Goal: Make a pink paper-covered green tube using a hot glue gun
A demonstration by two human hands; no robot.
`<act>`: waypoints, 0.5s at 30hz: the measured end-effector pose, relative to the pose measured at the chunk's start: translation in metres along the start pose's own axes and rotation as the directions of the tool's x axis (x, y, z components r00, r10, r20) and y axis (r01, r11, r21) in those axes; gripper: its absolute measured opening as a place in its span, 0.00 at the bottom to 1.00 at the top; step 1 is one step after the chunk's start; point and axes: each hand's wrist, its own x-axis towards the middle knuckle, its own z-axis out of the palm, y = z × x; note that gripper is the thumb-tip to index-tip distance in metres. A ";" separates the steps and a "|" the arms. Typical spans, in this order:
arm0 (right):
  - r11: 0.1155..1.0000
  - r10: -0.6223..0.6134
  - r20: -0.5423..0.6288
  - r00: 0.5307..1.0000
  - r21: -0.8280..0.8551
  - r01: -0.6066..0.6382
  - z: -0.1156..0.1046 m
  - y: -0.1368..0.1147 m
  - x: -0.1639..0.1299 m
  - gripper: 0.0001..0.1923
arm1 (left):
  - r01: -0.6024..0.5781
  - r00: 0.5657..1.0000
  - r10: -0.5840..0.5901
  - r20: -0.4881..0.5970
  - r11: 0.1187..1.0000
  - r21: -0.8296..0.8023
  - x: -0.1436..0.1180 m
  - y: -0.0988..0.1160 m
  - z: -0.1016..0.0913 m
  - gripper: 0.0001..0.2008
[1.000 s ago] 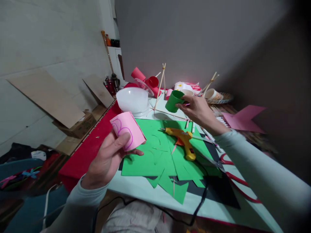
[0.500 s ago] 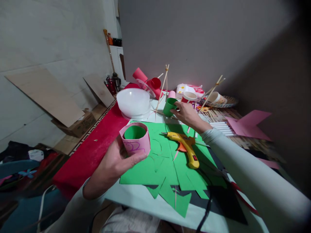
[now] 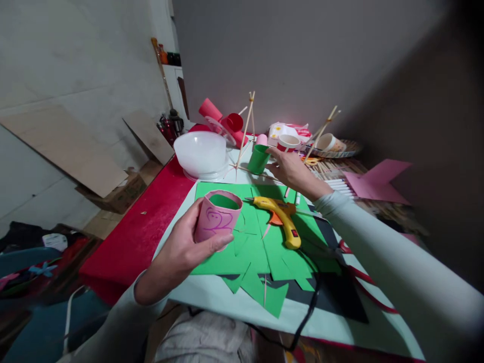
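In my left hand [image 3: 185, 247] is a pink paper tube [image 3: 216, 224] with a purple drawing on its side and a green lining. The fingers wrap behind it and the thumb presses its lower front. My right hand [image 3: 289, 170] reaches across the table and grips a green paper tube [image 3: 258, 160] at its right side and rim; the tube stands upright on the tabletop. Between my arms, a yellow hot glue gun [image 3: 282, 214] with an orange trigger lies on green paper sheets [image 3: 249, 257].
A translucent plastic bowl [image 3: 201, 154] stands left of the green tube, near red paper tubes [image 3: 232, 122]. Stick frames [image 3: 246, 126] rise behind. A red-and-white paper cup [image 3: 288, 143], folded pink paper [image 3: 376, 181] and white sticks [image 3: 340, 187] are farther right. A black cord [image 3: 312, 307] hangs over the front edge.
My left hand has shifted slightly right and turned the pink tube, so more of the purple drawing shows. My right hand stays at the green tube. The whole view has shifted a little.
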 end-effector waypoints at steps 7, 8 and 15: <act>0.984 0.149 0.000 0.989 -0.102 -0.148 -0.007 -0.002 0.013 0.19 | -0.063 0.987 0.093 -0.132 0.975 0.211 0.006 -0.009 0.003 0.30; 0.981 0.161 0.003 0.987 -0.112 -0.160 -0.008 -0.001 0.015 0.20 | -0.056 0.983 0.094 -0.157 0.971 0.233 0.007 -0.011 0.003 0.31; 0.982 0.154 0.060 0.986 -0.116 -0.146 -0.007 0.009 0.014 0.20 | -0.034 0.974 0.082 -0.211 0.975 0.221 0.010 -0.026 -0.004 0.34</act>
